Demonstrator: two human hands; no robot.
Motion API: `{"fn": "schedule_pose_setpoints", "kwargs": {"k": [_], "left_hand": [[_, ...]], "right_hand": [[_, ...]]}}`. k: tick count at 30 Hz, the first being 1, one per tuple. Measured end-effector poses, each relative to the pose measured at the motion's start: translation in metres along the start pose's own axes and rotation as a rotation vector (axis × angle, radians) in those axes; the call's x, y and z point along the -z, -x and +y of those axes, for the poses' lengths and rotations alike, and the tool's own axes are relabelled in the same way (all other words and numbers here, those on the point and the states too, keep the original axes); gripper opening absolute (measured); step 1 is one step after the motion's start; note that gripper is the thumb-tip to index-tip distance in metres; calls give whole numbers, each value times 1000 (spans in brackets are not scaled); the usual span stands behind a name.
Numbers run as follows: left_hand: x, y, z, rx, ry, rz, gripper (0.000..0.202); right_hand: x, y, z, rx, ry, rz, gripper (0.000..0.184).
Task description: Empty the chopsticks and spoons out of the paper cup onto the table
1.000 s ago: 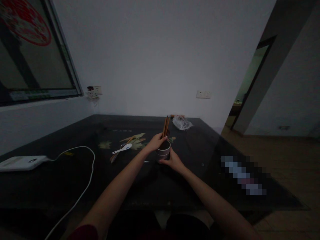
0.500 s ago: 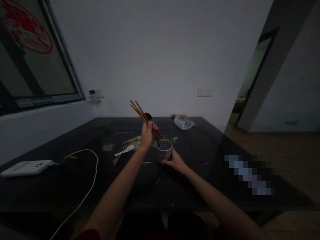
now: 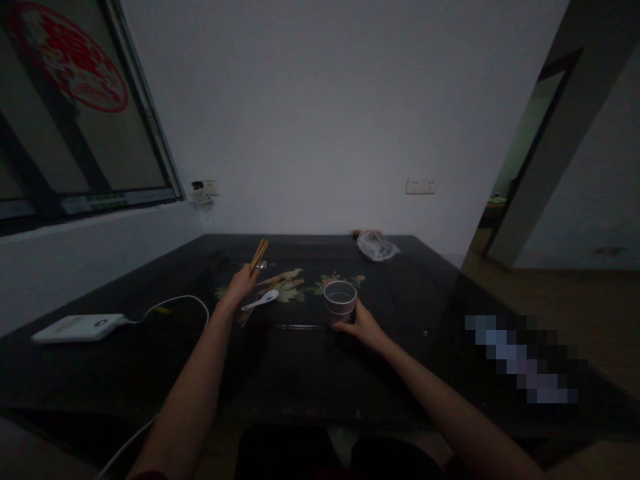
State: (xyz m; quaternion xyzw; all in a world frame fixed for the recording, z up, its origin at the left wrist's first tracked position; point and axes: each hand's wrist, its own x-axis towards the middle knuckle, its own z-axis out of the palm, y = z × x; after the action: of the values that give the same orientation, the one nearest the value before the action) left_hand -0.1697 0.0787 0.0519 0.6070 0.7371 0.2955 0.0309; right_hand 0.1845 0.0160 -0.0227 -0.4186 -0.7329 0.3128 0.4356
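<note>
My left hand (image 3: pixel 242 284) is closed around a bundle of wooden chopsticks (image 3: pixel 259 253), low over the left part of the table. A shiny rounded piece (image 3: pixel 261 265) shows beside the bundle; I cannot tell whether the hand holds it. Just to the right of that hand lies a white spoon (image 3: pixel 261 300) with a blue mark, across more chopsticks (image 3: pixel 245 318). My right hand (image 3: pixel 364 325) wraps the right side of a grey cup (image 3: pixel 341 308), which stands upright with its mouth up. The cup's inside is too dim to make out fully.
The dark glossy table (image 3: pixel 300 373) has a flower pattern. A white device (image 3: pixel 83 328) with a cable lies left. Near the wall sits a crumpled clear plastic bag (image 3: pixel 377 247). A blurred-out patch (image 3: pixel 520 360) covers something at right. Wall sockets (image 3: pixel 421 186) are behind.
My left hand has carried the chopsticks left and down, from over the cup to beyond the white spoon. My right hand stays on the cup. The view has shifted slightly.
</note>
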Motion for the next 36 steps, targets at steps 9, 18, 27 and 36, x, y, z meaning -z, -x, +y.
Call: {"fn": "schedule_pose_setpoints", "kwargs": {"k": [9,18,27,36], "left_hand": [[-21,-6,-33,136,-246,-147,32],[-42,-11,-34,109,-273,-210,34],[-54,-8,-42,173,-285,-206,40],[-61,-12,-49,141,-296,-222,51]], "right_hand": [[0,0,-1,-20,32,-13,78],[0,-1,2,-3,18,-17,80],[-1,-3,4,-2,1,-22,82],[0,-1,0,-15,9,-17,82]]}}
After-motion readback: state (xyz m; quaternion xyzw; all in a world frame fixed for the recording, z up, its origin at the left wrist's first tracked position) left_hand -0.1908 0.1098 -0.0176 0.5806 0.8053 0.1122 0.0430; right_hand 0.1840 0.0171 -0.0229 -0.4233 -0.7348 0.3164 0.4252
